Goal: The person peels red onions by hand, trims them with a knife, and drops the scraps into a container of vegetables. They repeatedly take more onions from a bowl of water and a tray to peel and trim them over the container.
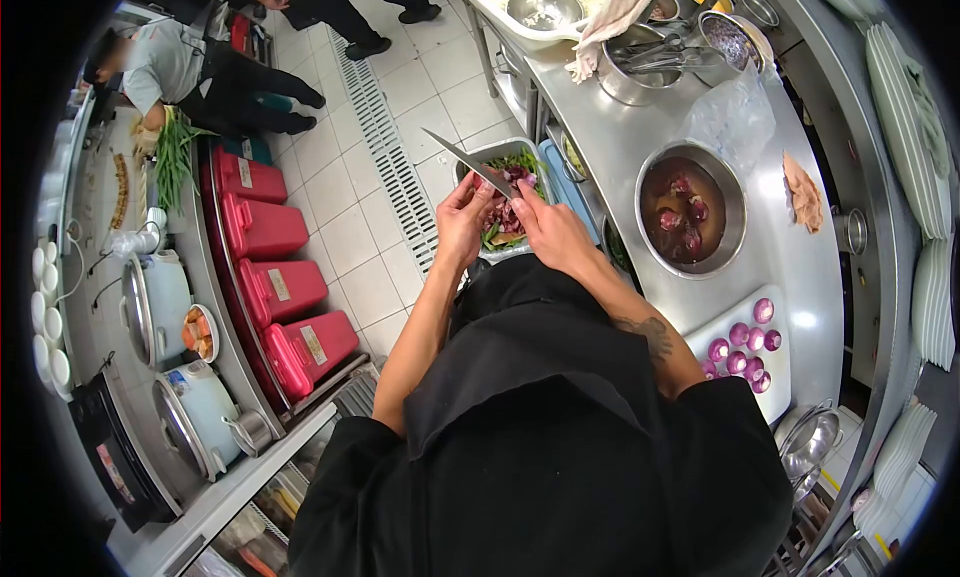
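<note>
Seen from above, the right hand (548, 232) closes its fingers round a knife (468, 160), blade pointing far and left. The left hand (462, 222) curls beside the blade; its hold cannot be told. Both hover over a tray (505, 145) of onion peelings at the bench's (620, 127) left edge.
</note>
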The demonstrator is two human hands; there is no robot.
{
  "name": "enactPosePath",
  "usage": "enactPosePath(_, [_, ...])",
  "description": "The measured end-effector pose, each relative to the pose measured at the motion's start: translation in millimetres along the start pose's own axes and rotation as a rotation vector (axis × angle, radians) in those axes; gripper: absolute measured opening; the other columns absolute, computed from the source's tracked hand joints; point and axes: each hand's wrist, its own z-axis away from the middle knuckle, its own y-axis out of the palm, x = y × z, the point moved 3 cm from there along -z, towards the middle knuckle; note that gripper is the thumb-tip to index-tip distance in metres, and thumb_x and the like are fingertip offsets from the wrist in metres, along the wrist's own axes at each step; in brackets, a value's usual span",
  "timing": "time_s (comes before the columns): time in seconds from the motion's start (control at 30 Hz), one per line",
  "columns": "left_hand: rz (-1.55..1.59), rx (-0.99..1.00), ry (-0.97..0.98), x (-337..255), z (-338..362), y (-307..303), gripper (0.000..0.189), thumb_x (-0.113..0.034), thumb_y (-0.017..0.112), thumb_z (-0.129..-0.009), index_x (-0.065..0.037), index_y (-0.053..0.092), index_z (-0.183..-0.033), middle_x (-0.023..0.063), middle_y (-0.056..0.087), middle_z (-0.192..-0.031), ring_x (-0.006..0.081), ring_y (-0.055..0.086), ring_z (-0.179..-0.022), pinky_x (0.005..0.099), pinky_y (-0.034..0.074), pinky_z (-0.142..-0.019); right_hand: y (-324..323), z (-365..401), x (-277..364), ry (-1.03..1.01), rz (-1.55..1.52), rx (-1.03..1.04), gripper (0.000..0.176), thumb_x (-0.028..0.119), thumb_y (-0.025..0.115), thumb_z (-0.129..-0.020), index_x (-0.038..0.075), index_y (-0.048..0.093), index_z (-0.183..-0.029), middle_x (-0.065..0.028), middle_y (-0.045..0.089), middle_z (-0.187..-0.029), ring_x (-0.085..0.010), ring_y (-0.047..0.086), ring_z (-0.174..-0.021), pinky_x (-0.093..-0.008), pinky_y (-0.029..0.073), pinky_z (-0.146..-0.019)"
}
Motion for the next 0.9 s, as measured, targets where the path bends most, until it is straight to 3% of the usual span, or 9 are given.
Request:
enactPosePath(0.17, [-0.049,-0.04,0.026,-1.6,2.2,0.1,0.043,-0.004,0.063,-0.093,0.007,0.051,-0.133,0.0091,0.065,-0.112,0.0125,0.063,-0.095,0.0251,0.053,-0.08,4.4,-13.3,4.4,-0.006,-0.024,0.017,0.054,0.042,0.036,-0.102,0.002,0.05,-0.134,-0.0302,0.063,-0.079,-0.0487,0.062,-0.079,-0.0545,0.047,-0.072])
enactPosePath(0.4, [-0.249,-0.145,0.268,-1.1,16.0,7.1,0.042,-0.005,0.065,-0.092,0.006,0.053,-0.131,0.0044,0.066,-0.1,0.0084,0.06,-0.084,0.0217,0.05,-0.076,15.6,-24.2,7.9,-0.037,-0.056,0.012,0.058,0.043,0.034,-0.101,-0.003,0.05,-0.131,-0.0343,0.063,-0.08,-0.0517,0.063,-0.08,-0.0575,0.049,-0.074])
enactPosePath(0.47, [-0.476,-0.191,0.276,3.8,25.9,12.2,0.043,-0.004,0.065,-0.092,0.005,0.054,-0.132,0.0046,0.066,-0.101,0.0088,0.059,-0.087,0.022,0.05,-0.079,17.8,-26.6,5.9,-0.044,-0.065,0.021,0.058,0.044,0.034,-0.101,-0.003,0.052,-0.13,-0.035,0.063,-0.086,-0.0512,0.062,-0.085,-0.0564,0.05,-0.077])
enactPosePath(0.6, [-0.332,-0.07,0.342,16.0,30.2,15.9,0.054,0.002,0.063,-0.09,0.006,0.043,-0.14,0.0113,0.061,-0.121,0.0152,0.061,-0.102,0.026,0.05,-0.088,23.9,-39.6,-12.4,0.011,-0.127,0.058,0.056,0.045,0.038,-0.101,-0.002,0.055,-0.127,-0.0326,0.064,-0.098,-0.0442,0.065,-0.093,-0.049,0.051,-0.084])
enactPosePath(0.67, [-0.141,-0.052,0.15,8.4,23.5,9.5,0.055,0.005,0.057,-0.091,0.004,0.04,-0.142,0.0123,0.058,-0.123,0.015,0.06,-0.103,0.0261,0.051,-0.088,23.7,-42.5,-14.1,-0.065,-0.487,-0.001,0.056,0.046,0.039,-0.101,-0.003,0.061,-0.119,-0.0264,0.068,-0.089,-0.0336,0.069,-0.083,-0.0409,0.052,-0.079])
enactPosePath(0.7, [0.019,-0.045,0.084,5.5,19.3,4.8,0.053,0.006,0.053,-0.091,0.003,0.04,-0.142,0.0107,0.058,-0.119,0.014,0.059,-0.102,0.0259,0.051,-0.087,10.8,-36.8,-0.5,0.084,-0.48,0.081,0.056,0.047,0.04,-0.102,-0.003,0.065,-0.103,-0.0165,0.066,-0.075,-0.0234,0.063,-0.07,-0.0352,0.049,-0.069])
enactPosePath(0.73, [0.019,-0.05,0.087,1.3,19.2,7.3,0.053,0.006,0.053,-0.091,0.003,0.04,-0.142,0.0107,0.058,-0.119,0.014,0.059,-0.102,0.0259,0.051,-0.087,10.9,-36.6,-0.4,0.081,-0.48,0.086,0.056,0.047,0.04,-0.102,-0.003,0.065,-0.103,-0.0165,0.066,-0.075,-0.0234,0.063,-0.07,-0.0352,0.049,-0.069])
enactPosePath(0.83, [-0.195,-0.108,0.144,-4.8,22.1,13.3,0.056,0.008,0.064,-0.083,0.001,0.046,-0.136,0.0094,0.056,-0.115,0.0162,0.06,-0.1,0.0276,0.052,-0.088,12.6,-31.5,2.8,0.164,-0.598,0.132,0.057,0.047,0.04,-0.102,0.0,0.061,-0.078,-0.0069,0.054,-0.059,-0.0181,0.053,-0.055,-0.0344,0.042,-0.056])
enactPosePath(0.9, [-0.416,-0.129,0.273,-7.0,23.5,16.1,0.057,0.006,0.068,-0.081,-0.001,0.047,-0.134,0.0086,0.057,-0.114,0.0172,0.06,-0.1,0.0276,0.052,-0.088,10.5,-28.8,5.2,0.202,-0.663,0.17,0.056,0.048,0.04,-0.102,0.001,0.062,-0.08,-0.005,0.052,-0.058,-0.0156,0.05,-0.05,-0.0323,0.04,-0.05])
